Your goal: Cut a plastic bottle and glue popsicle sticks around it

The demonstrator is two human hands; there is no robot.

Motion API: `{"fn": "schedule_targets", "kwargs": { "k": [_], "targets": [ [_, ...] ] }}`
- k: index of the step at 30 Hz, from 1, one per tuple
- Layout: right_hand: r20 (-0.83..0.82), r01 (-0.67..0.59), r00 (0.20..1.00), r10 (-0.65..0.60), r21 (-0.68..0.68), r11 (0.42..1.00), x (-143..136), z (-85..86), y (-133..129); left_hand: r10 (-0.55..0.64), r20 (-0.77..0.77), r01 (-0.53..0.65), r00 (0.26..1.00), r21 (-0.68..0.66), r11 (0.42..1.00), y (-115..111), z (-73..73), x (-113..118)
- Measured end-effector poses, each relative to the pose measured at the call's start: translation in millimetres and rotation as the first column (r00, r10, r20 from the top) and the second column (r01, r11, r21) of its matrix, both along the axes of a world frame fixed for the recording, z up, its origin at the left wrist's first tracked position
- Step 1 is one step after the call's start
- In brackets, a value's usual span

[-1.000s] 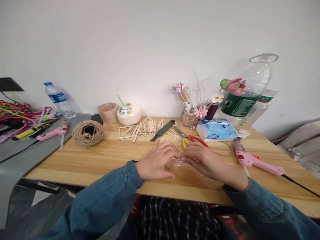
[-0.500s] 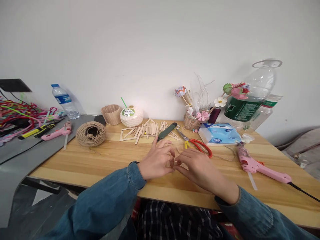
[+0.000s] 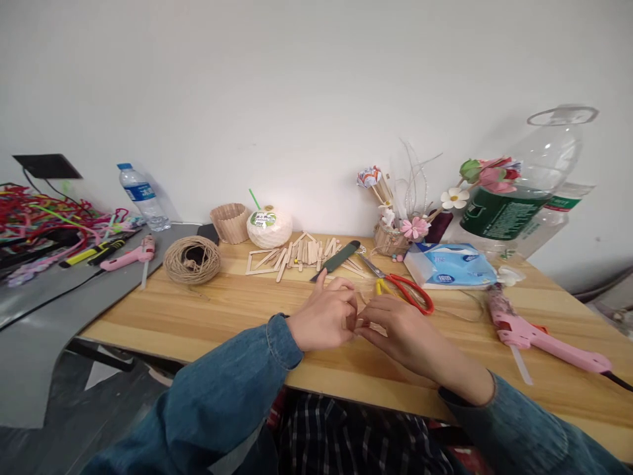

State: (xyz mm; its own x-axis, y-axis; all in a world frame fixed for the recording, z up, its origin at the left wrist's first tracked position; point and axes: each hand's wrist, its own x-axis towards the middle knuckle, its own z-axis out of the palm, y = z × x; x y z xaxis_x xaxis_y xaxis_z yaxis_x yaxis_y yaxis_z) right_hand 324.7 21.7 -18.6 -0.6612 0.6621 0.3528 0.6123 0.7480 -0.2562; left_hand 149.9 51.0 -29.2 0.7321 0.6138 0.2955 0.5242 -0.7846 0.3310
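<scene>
My left hand (image 3: 329, 315) and my right hand (image 3: 398, 328) meet above the wooden table (image 3: 237, 330), near its front edge. The fingers of each are pinched together, and whatever lies between them is too small to make out. Just beyond my left hand lies a dark green tool (image 3: 341, 258), with wooden sticks (image 3: 304, 254) spread behind and to its left. Scissors with red handles (image 3: 409, 293) rest beyond my right hand, partly over something yellow (image 3: 380, 286).
A twine ball (image 3: 192, 260), a stick cup (image 3: 230, 223) and a white round item (image 3: 270, 227) stand left. Flower decorations (image 3: 393, 231), a blue tissue pack (image 3: 451, 265), a large bottle (image 3: 514, 204) and a pink glue gun (image 3: 548, 343) are right. Another glue gun (image 3: 131, 256) lies far left.
The whole view has shifted, so the table items appear farther right. Both hands stay pinched close together, with only slight finger movement.
</scene>
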Motion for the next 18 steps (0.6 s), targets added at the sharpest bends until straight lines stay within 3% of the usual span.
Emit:
{"fn": "schedule_targets", "kwargs": {
  "k": [5, 9, 11, 12, 14, 18],
  "targets": [
    [0.003, -0.008, 1.000, 0.008, 0.014, 1.000, 1, -2.1, 2, -0.017, -0.081, 0.019, 0.997, 0.019, 1.000, -1, 4.2, -2],
    [0.016, 0.026, 1.000, -0.026, 0.032, 0.999, 0, -0.8, 0, -0.064, -0.073, 0.070, 0.995, 0.078, 0.994, 7, 16.7, -24],
    [0.025, 0.038, 0.999, -0.039, 0.034, 0.999, 0, 0.2, -1, 0.065, -0.030, -0.061, 0.997, 0.101, 0.993, 18, 22.6, -43],
    [0.029, 0.043, 0.999, -0.044, 0.035, 0.998, 1, 0.9, -2, 0.196, -0.021, -0.193, 0.980, 0.090, 0.977, 25, 24.2, -52],
    [0.029, 0.050, 0.998, -0.051, 0.048, 0.998, 4, 3.4, -4, 0.438, -0.034, -0.435, 0.898, 0.062, 0.898, 42, 23.7, -70],
    [-0.009, 0.102, 0.995, -0.102, 0.137, 0.985, 19, 16.7, -10, 0.617, -0.070, -0.615, 0.783, 0.060, 0.787, 72, 10.3, -87]
  ]
}}
